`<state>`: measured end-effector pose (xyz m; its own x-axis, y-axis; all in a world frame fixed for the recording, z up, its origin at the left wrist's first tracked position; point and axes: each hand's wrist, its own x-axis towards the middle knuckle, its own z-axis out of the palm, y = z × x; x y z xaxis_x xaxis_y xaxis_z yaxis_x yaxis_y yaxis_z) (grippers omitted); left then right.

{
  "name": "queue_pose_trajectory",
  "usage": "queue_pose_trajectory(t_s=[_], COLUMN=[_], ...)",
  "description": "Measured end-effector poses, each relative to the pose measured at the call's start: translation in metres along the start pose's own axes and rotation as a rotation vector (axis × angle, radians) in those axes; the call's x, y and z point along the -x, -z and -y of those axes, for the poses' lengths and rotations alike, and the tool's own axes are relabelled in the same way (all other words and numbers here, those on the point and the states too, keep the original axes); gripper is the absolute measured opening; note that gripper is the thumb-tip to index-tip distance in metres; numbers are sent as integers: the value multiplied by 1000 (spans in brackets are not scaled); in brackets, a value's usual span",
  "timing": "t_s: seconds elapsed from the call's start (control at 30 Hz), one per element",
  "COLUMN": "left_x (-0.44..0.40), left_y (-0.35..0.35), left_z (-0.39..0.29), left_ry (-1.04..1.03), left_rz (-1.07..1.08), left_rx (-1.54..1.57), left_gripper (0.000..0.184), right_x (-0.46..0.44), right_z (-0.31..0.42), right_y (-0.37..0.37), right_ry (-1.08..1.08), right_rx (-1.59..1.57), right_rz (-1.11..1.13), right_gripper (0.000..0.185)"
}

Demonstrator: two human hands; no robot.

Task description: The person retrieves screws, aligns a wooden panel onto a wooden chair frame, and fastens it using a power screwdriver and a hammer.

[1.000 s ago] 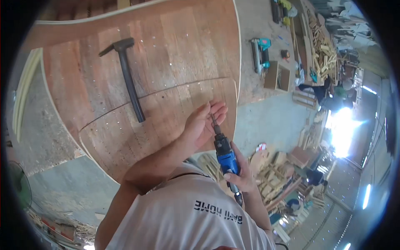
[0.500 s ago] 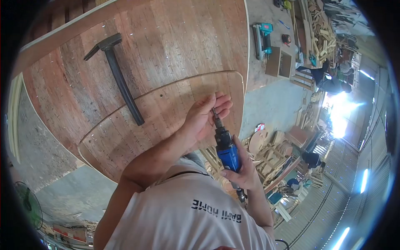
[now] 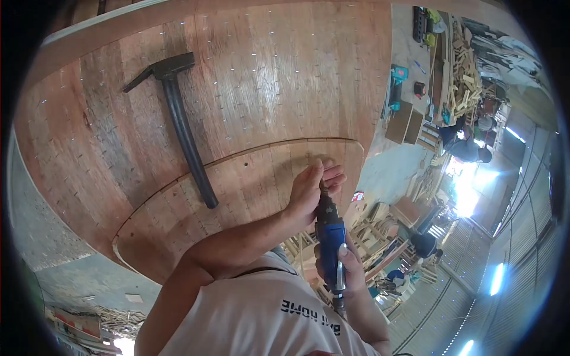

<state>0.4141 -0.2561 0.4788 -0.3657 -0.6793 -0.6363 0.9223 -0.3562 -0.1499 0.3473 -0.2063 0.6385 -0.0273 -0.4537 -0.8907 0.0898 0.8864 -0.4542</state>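
My right hand (image 3: 351,268) is wrapped round the blue body of an air screwdriver (image 3: 330,240), its thumb along the near side. The screwdriver's black nose points away from me. At that nose, my left hand (image 3: 310,188) is closed with thumb and fingers on the bit, which is mostly hidden by them. Both hands are above the near part of a curved wooden panel (image 3: 285,113) dotted with many staples. A hammer (image 3: 187,133) with a dark handle lies on the panel to the left, its head at the far end.
A curved raised strip (image 3: 261,147) runs across the panel. Beyond its right side are a teal nail gun (image 3: 396,83), a tape measure (image 3: 420,89) and a box (image 3: 404,121). Wood scraps (image 3: 463,71) are heaped farther right. Other people work in the background.
My view has shifted, so the panel and hammer sit differently in it. The screwdriver has turned more upright in view, and my left hand has come closer round its nose.
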Motion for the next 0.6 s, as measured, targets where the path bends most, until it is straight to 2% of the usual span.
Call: queue_pose_trajectory(t_s=[0.17,0.23,0.33,0.43,0.6], left_x=[-26,-21,-14,-17,-24], left_y=[36,32,30,45,55], left_z=[15,12,0,1,-4], left_ry=[-79,-145,-69,-158,-81], left_rz=[98,34,36,122,158], left_rx=[-202,-293,-224,-182,-101], left_gripper=[44,43,42,41,36], right_x=[-1,-1,-4,-6,-20], right_z=[5,4,2,3,11], right_y=[-22,-24,-26,-29,-39], right_ry=[-36,-55,-105,-134,-200], right_rx=[-19,-54,-112,-104,-77], right_rz=[-34,-47,-41,-12,-61], right_gripper=[62,61,60,58,55])
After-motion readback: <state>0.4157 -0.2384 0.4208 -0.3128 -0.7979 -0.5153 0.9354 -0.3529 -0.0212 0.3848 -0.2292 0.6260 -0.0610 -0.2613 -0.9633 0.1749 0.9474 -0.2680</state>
